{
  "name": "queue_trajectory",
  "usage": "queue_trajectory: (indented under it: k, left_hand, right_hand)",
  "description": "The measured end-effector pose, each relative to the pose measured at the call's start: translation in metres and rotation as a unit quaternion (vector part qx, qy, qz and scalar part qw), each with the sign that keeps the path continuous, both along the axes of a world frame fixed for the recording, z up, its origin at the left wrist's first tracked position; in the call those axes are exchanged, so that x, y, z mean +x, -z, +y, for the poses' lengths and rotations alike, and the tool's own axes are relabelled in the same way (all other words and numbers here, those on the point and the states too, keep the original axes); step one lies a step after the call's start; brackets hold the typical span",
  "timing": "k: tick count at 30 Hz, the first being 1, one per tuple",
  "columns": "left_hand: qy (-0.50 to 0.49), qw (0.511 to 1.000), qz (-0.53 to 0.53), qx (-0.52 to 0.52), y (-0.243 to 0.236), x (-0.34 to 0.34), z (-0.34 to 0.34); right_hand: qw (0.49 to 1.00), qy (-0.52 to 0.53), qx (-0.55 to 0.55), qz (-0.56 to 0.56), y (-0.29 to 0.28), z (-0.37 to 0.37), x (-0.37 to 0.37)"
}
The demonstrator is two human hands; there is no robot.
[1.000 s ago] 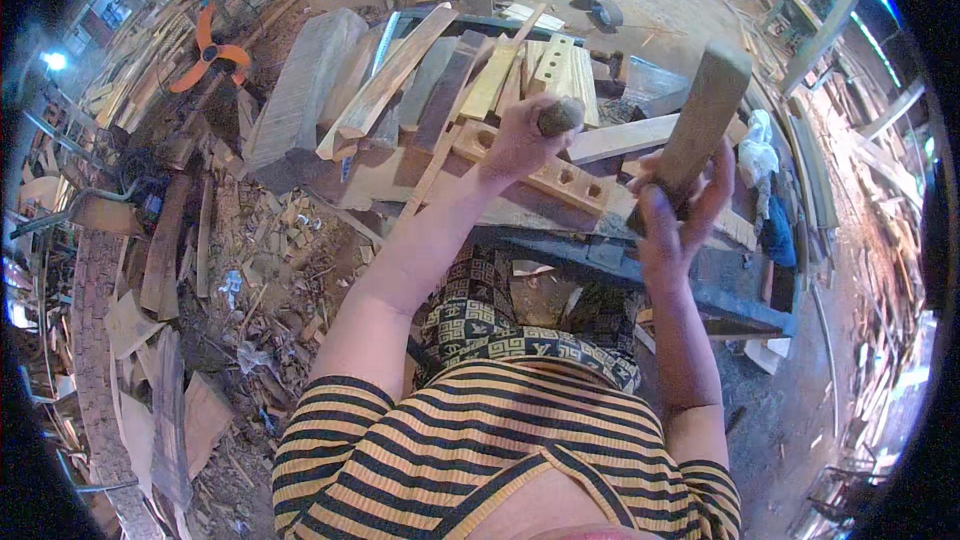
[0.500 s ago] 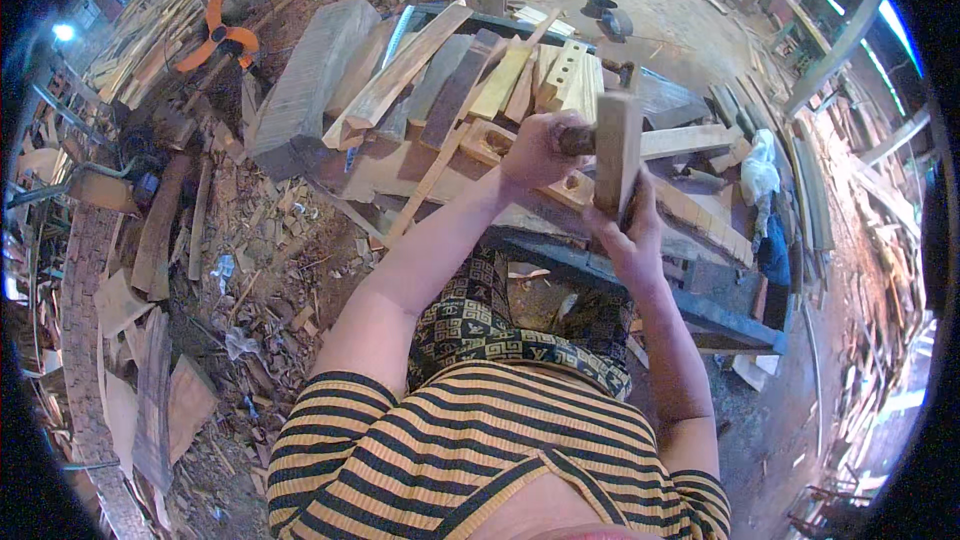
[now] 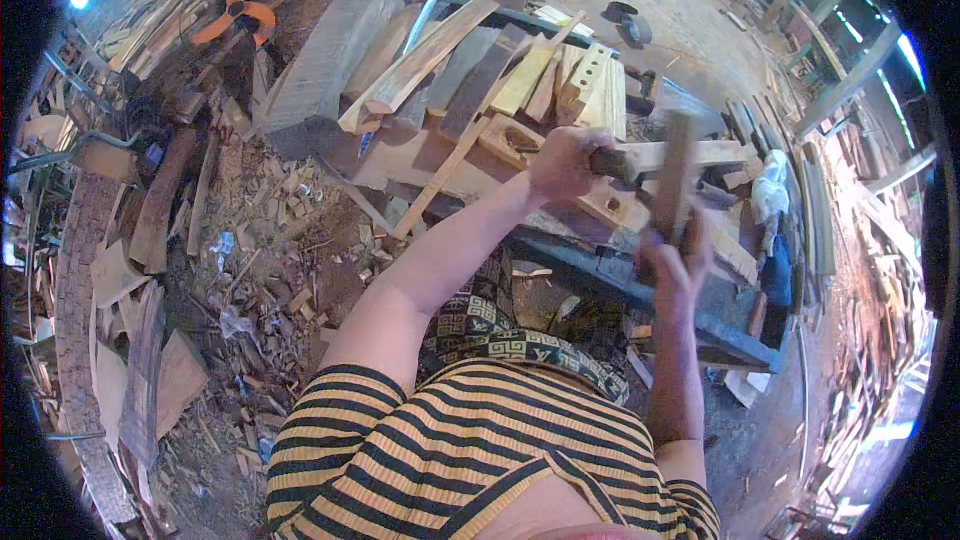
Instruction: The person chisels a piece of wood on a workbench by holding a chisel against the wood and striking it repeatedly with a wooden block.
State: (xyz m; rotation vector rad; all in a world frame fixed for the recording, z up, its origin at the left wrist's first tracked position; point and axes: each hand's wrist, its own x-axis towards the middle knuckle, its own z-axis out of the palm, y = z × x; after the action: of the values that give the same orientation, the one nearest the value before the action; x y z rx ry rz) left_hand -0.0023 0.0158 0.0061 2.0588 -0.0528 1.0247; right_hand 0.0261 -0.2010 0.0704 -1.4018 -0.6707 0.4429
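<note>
My left hand (image 3: 565, 168) is closed round a dark, round-ended wooden handle (image 3: 613, 164); its far end is hidden in my fist. Below this fist lies a wooden beam with cut holes (image 3: 512, 143), set across the bench. My right hand (image 3: 680, 255) grips the lower part of an upright wooden bar (image 3: 676, 172), which is smeared by motion. A gap separates the bar from the handle's end.
Several planks and a yellow strip with round holes (image 3: 588, 82) lie across the bench. A thick timber (image 3: 335, 65) rests at its left. An orange-bladed fan (image 3: 237, 10) stands far left. Wood scraps (image 3: 285, 210) litter the floor. A plastic bag (image 3: 770, 188) hangs at the right.
The wooden bar has moved right, away from the handle's end that it met or nearly met before. The view has shifted slightly; my left hand still grips the handle.
</note>
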Motion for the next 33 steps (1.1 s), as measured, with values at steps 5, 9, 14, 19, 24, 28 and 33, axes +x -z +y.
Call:
queue_trajectory:
  k: [5, 9, 14, 19, 24, 28, 33]
  left_hand:
    - [-0.030, 0.999, 0.028, 0.028, 0.002, 0.002, -0.001]
    - [0.002, 1.000, 0.021, 0.001, 0.000, -0.001, 0.000]
    - [-0.012, 0.999, 0.032, 0.032, -0.003, -0.003, 0.000]
    - [-0.013, 0.999, 0.030, 0.001, 0.003, 0.002, 0.000]
    - [0.006, 0.999, 0.019, -0.025, 0.005, 0.004, 0.003]
    - [-0.008, 1.000, 0.004, -0.025, 0.005, 0.003, 0.004]
    - [0.069, 0.990, -0.035, -0.121, -0.002, -0.007, 0.009]
  right_hand:
    - [0.985, 0.098, 0.122, -0.072, 0.010, 0.005, 0.001]
    - [0.995, -0.001, -0.077, -0.056, 0.015, 0.004, 0.005]
    - [0.989, 0.048, 0.129, -0.058, 0.009, -0.005, 0.008]
    - [0.986, 0.082, 0.025, -0.143, 0.019, 0.008, 0.003]
    - [0.996, 0.067, 0.053, -0.006, 0.011, 0.001, 0.003]
    - [0.992, 0.082, 0.022, -0.088, 0.018, 0.011, -0.002]
    - [0.996, -0.040, -0.040, -0.065, 0.041, 0.012, 0.011]
